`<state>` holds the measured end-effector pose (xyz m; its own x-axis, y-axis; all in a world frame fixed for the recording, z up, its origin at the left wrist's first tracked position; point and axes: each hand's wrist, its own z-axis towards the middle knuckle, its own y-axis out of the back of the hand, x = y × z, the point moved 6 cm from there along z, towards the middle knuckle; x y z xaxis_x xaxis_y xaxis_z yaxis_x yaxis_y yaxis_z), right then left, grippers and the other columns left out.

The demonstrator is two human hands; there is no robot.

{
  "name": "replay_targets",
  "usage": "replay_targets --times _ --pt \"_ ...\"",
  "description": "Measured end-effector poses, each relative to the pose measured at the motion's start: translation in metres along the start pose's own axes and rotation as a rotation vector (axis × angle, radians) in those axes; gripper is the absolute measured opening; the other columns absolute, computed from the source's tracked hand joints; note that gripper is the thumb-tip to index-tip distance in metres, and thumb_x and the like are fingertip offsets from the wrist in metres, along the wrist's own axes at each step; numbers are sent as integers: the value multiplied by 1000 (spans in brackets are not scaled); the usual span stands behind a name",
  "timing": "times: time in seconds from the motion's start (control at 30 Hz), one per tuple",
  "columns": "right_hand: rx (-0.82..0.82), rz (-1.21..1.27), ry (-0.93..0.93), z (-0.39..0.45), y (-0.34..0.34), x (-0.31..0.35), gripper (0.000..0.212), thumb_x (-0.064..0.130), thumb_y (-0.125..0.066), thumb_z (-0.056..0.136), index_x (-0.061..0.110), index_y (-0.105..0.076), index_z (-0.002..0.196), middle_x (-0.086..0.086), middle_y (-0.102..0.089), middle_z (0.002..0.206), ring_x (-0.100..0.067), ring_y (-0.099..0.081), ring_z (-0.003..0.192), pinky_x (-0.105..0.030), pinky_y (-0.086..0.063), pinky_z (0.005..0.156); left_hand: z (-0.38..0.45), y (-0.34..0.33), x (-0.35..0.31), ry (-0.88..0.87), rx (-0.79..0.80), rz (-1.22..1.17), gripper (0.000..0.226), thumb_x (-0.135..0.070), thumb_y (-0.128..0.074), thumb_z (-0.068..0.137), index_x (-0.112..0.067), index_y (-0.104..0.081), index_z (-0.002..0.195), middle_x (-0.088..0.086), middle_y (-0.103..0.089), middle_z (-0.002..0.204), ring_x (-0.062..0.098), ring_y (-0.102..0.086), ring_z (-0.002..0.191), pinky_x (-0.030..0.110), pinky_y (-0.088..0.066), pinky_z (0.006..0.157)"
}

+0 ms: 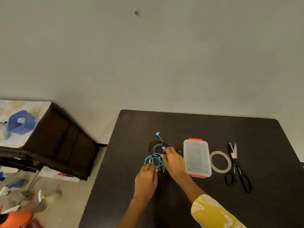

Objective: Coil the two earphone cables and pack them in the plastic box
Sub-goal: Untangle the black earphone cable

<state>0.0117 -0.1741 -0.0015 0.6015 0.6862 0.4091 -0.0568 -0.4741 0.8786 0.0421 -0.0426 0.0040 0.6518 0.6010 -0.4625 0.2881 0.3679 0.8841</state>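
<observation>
A tangled blue earphone cable [152, 159] lies on the dark table [205, 129], one earbud stretched out toward the far side. A black earphone cable [153, 144] lies in loops just behind it, hard to see against the table. My left hand [145, 178] pinches the blue cable at its near side. My right hand [172, 160] pinches the same cable at its right side, close to a blue earbud. The clear plastic box [197, 157] with orange clips stands lid-on just right of my right hand.
A roll of clear tape [220, 161] lies right of the box, and black scissors [236, 168] lie beyond it. A brown chair [65, 142] stands left of the table. Clutter covers the floor at lower left.
</observation>
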Motion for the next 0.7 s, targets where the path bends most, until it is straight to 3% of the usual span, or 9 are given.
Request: replay_targets --times 0.2,0.4,0.5,0.6,0.7 --pt "134 -91 -82 30 -16 2 49 29 -51 96 14 -36 140 -9 -50 137 -23 -54 120 -32 -47 96 24 -2 28 43 76 -68 22 -20 -51 94 -8 -68 104 6 -62 117 18 -61 101 24 -48 76" --pt "121 -131 -69 47 -8 4 28 17 -48 97 15 -57 124 -10 -62 119 -25 -61 106 -32 -49 89 42 -1 35 47 93 -86 29 -28 -46 97 -16 -60 120 0 -53 133 10 -52 117 15 -40 84" --pt "74 -42 -11 50 11 18 23 19 -50 96 17 -64 114 -7 -65 111 -24 -63 98 -31 -49 83 49 5 35 104 119 -149 54 -40 -54 92 -19 -38 139 -1 -32 151 12 -32 136 26 -39 100" --pt "51 27 87 51 40 34 19 19 -54 92 19 -68 104 -3 -70 101 -22 -65 92 -34 -52 79 65 17 28 113 85 -322 87 -44 -68 80 -19 -18 148 -6 -15 156 11 -18 141 30 -37 102" --pt "65 155 175 47 73 50 12 19 -58 91 19 -69 94 4 -67 84 -16 -65 80 -35 -53 75 87 30 14 31 53 -475 86 -33 -75 76 -20 -26 146 -12 -26 147 0 -23 133 20 -30 103"
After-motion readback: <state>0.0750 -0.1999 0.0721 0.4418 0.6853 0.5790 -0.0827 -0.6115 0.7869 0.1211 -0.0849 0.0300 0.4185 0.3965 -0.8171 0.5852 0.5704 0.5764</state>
